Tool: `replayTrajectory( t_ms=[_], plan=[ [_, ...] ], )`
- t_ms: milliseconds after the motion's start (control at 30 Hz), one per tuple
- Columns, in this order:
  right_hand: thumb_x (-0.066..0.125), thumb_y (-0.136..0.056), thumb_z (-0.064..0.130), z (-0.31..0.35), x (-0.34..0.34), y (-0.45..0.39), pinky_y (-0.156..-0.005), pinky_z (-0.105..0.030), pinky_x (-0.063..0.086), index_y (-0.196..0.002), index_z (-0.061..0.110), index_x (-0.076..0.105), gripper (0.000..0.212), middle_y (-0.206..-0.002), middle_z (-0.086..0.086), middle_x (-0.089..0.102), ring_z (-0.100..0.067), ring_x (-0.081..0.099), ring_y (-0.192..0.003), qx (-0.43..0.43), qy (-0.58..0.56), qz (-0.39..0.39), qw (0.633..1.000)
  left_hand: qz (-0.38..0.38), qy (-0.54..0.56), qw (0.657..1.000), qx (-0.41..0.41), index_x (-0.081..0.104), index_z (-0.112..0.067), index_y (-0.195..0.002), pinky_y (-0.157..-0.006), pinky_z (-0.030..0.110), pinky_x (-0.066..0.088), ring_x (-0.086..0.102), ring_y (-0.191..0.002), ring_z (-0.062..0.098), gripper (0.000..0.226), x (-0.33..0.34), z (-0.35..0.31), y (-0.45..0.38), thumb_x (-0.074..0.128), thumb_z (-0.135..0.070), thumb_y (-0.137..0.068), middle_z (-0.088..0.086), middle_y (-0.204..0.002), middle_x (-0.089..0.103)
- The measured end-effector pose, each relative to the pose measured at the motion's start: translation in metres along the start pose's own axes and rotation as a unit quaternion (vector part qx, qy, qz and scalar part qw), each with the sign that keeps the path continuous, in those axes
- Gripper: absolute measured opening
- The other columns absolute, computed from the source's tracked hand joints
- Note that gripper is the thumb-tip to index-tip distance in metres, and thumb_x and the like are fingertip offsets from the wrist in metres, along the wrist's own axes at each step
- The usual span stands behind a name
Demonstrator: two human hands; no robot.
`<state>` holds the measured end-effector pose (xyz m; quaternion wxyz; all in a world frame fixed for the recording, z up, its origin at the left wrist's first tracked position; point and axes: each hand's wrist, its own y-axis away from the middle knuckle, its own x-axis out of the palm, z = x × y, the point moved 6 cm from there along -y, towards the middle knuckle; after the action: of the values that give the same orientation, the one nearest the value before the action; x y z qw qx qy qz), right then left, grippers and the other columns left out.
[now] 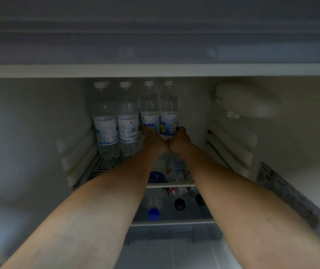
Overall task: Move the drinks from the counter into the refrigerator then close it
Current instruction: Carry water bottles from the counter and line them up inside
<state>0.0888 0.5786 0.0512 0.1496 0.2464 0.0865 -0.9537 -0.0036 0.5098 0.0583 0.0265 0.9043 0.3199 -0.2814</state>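
Observation:
I look into the open refrigerator (38, 133), both arms stretched deep inside. My left hand (152, 141) grips a clear water bottle (149, 105) with a white cap and blue label. Right beside it my right hand (180, 139) grips a matching bottle (168, 107). Both bottles stand upright at the back of the perforated top shelf (108, 162). Two more water bottles (116, 117) of the same kind stand to their left, untouched.
Below the top shelf, a lower shelf (174, 222) holds several bottles, one with a blue cap (153, 213) and dark-capped ones (179, 203). A white thermostat housing (246, 100) juts from the right wall. Shelf rails line both side walls.

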Motion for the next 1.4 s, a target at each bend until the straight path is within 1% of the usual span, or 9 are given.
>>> replayTrajectory(
  t_ms=[133,400,500,567,633,733,933,1067,1400],
  plan=[
    [0.061,-0.092,0.007,-0.003,-0.005,0.003,-0.093,-0.036,0.05,-0.142,0.001,0.038,0.055,-0.133,-0.019,0.055,-0.033,0.057,-0.117,-0.001,0.014,0.02,1.0,0.031,-0.014,0.999,-0.01,-0.02,-0.004,-0.152,-0.089,0.026,0.041,0.046,-0.129,0.03,0.093,-0.008,0.005,0.003,0.054,-0.005,-0.097,0.017,-0.154,0.033],
    [0.059,-0.096,0.012,-0.005,-0.022,0.031,-0.09,-0.028,0.044,-0.143,0.007,0.043,0.05,-0.14,-0.019,0.051,-0.034,0.054,-0.123,0.025,-0.043,-0.049,0.998,0.075,-0.03,0.996,0.024,0.021,-0.008,-0.154,-0.091,0.036,0.049,0.054,-0.12,0.032,0.063,-0.031,0.012,0.026,0.052,-0.015,-0.099,0.019,-0.14,0.05],
    [0.058,-0.095,0.009,-0.005,-0.035,0.048,-0.099,-0.026,0.042,-0.132,0.006,0.058,0.037,-0.137,-0.013,0.056,-0.028,0.055,-0.123,0.026,-0.061,-0.108,0.992,-0.001,-0.046,0.995,0.086,0.045,-0.005,-0.142,-0.093,0.033,0.042,0.054,-0.12,0.035,0.042,-0.046,0.012,0.037,0.048,-0.016,-0.101,0.02,-0.137,0.054],
    [0.057,-0.092,0.008,-0.006,-0.044,0.063,-0.087,-0.022,0.049,-0.11,0.007,0.071,0.023,-0.112,-0.003,0.066,-0.018,0.061,-0.101,0.014,-0.078,-0.146,0.986,-0.076,-0.006,0.987,0.141,0.063,-0.008,-0.121,-0.084,0.032,0.045,0.061,-0.107,0.034,0.025,-0.057,0.008,0.049,0.052,-0.014,-0.099,0.016,-0.116,0.065],
    [0.053,-0.087,0.006,-0.007,-0.051,0.081,-0.053,-0.02,0.04,-0.069,0.004,0.066,0.022,-0.074,0.001,0.056,-0.01,0.052,-0.067,-0.004,-0.082,-0.17,0.982,-0.12,0.024,0.975,0.183,0.067,-0.01,-0.104,-0.073,0.027,0.046,0.063,-0.09,0.026,0.015,-0.061,0.007,0.063,0.055,-0.012,-0.097,0.007,-0.097,0.066],
    [0.049,-0.082,0.014,-0.016,-0.054,0.113,-0.05,-0.021,0.032,-0.057,0.008,0.05,0.026,-0.058,0.002,0.048,-0.009,0.043,-0.054,0.004,-0.146,-0.191,0.971,-0.129,0.048,0.966,0.22,0.066,-0.006,-0.1,-0.07,0.02,0.038,0.058,-0.083,0.019,0.017,-0.057,0.007,0.085,0.052,-0.014,-0.098,0.006,-0.09,0.063],
    [0.055,-0.079,0.023,-0.02,-0.067,0.202,-0.046,-0.025,0.025,-0.054,0.017,0.044,0.028,-0.048,0.003,0.039,-0.006,0.031,-0.046,-0.018,-0.224,-0.217,0.95,-0.109,0.129,0.947,0.272,0.054,-0.016,-0.074,-0.06,0.013,0.038,0.048,-0.06,-0.001,0.029,-0.048,-0.003,0.159,0.046,-0.021,-0.101,-0.009,-0.064,0.05],
    [0.065,-0.086,0.028,-0.053,-0.082,0.28,-0.059,-0.022,0.045,-0.066,0.031,0.064,0.02,-0.063,0.015,0.062,-0.002,0.056,-0.062,0.025,-0.231,-0.228,0.946,-0.075,0.217,0.941,0.247,0.065,-0.011,-0.087,-0.062,0.006,0.04,0.055,-0.062,-0.004,0.029,-0.033,-0.008,0.221,0.045,-0.025,-0.103,-0.013,-0.068,0.057],
    [0.064,-0.092,0.005,-0.163,-0.154,0.53,-0.055,-0.025,0.041,-0.073,0.015,0.063,0.021,-0.052,0.012,0.052,-0.006,0.046,-0.052,0.13,-0.289,-0.363,0.876,0.119,0.305,0.921,0.21,0.062,-0.03,-0.091,-0.053,0.022,0.046,0.052,-0.051,0.005,0.019,0.046,0.004,0.434,0.046,-0.033,-0.1,-0.011,-0.061,0.061]
  ],
)
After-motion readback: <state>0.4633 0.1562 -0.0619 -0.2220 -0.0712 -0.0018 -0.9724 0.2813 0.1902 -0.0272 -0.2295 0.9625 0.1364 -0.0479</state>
